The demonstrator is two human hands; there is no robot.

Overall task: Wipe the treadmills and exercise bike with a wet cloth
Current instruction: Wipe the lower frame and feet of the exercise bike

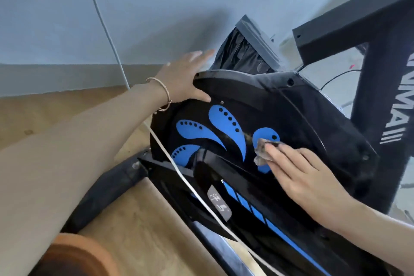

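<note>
From my head camera I see the exercise bike (257,105) close in front of me, on the wooden floor (44,116). My left hand (186,78) lies flat with straight fingers on the top edge of its black wheel cover. My right hand (300,172) presses the wet cloth (263,150) with straight fingers against the blue pattern.

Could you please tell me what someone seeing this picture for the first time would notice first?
Probably the blue swirl pattern on the black flywheel cover of the exercise bike, mid-frame. The right hand presses a grey cloth flat against it, while the left hand rests on the cover's upper rim. A white cable runs down from the wall across the bike.
</note>
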